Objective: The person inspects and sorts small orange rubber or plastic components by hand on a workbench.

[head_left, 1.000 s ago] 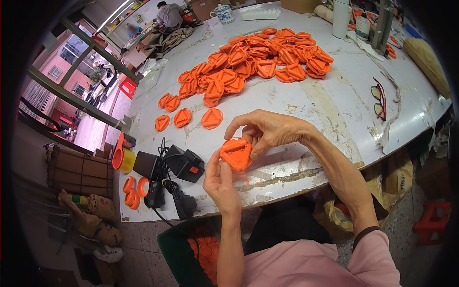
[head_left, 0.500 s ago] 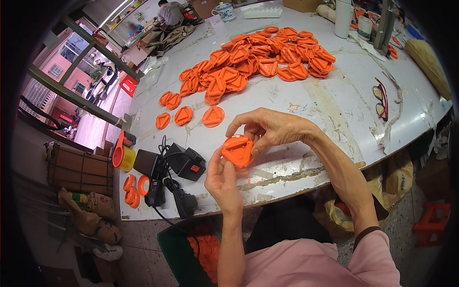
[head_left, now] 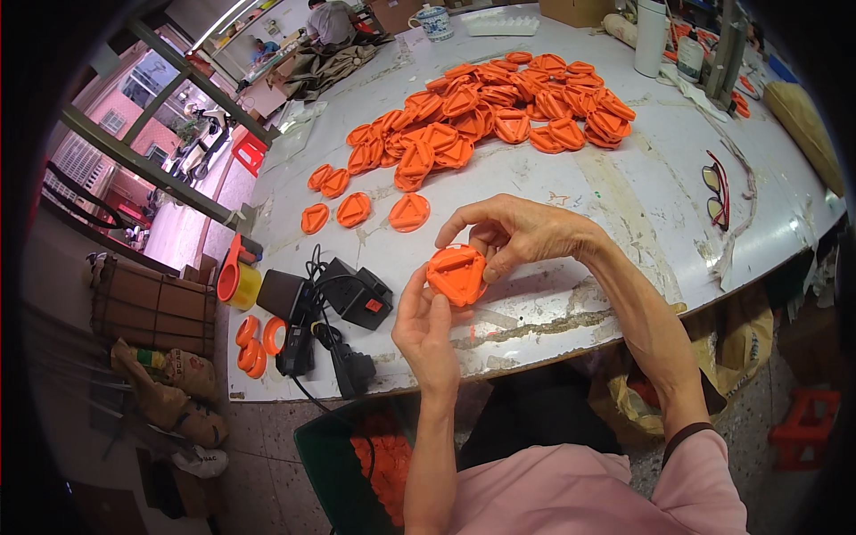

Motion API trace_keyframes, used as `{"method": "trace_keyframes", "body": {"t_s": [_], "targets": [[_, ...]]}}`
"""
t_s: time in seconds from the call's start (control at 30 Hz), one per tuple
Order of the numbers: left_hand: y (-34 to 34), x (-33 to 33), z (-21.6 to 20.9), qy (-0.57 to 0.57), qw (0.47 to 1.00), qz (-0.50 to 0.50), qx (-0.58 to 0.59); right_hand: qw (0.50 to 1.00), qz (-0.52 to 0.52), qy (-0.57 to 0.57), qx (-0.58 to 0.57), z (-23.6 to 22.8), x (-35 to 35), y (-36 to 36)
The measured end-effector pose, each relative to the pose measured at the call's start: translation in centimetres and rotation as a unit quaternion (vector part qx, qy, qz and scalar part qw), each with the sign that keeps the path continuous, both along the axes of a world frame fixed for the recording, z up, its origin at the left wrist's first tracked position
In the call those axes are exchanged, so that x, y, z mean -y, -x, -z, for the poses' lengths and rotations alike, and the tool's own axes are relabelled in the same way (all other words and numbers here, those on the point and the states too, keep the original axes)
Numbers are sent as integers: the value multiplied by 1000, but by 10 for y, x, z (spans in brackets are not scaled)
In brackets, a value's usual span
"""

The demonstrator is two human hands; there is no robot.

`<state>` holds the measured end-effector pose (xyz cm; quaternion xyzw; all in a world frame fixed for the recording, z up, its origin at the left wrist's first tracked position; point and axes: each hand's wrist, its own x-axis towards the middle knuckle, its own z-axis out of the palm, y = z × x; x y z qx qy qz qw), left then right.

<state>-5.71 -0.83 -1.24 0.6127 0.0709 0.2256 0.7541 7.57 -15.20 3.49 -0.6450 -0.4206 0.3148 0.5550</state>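
Between my two hands, just above the near part of the table, is a round orange plastic disc (head_left: 457,275) with a raised triangle on its face. My left hand (head_left: 424,332) grips its lower left edge between thumb and fingers. The fingers of my right hand (head_left: 517,239) curl over its upper right edge, thumb at the side. Beyond them lies a large heap of similar orange discs (head_left: 464,116). A few single discs lie nearer, among them one orange disc (head_left: 409,212) just past my hands.
Black power adapters (head_left: 355,294) with tangled cables sit left of my hands, beside orange rings (head_left: 274,336) and a yellow tape roll (head_left: 242,290). Red-framed glasses (head_left: 716,190) lie at right. A green bin (head_left: 325,455) with orange pieces stands below the table edge.
The view has shifted slightly, so the table's things sit a little farther right. Both hands keep hold of the disc, its triangle turned slightly.
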Motion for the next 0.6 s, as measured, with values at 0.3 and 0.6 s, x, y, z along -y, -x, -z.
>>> {"method": "trace_keyframes", "body": {"t_s": [0.3, 0.6], "targets": [[12, 2, 2, 2, 1000, 5, 17, 999, -30, 31, 26, -3, -1, 4], [28, 12, -11, 6, 1000, 7, 2, 997, -54, 36, 49, -5, -3, 7]]}}
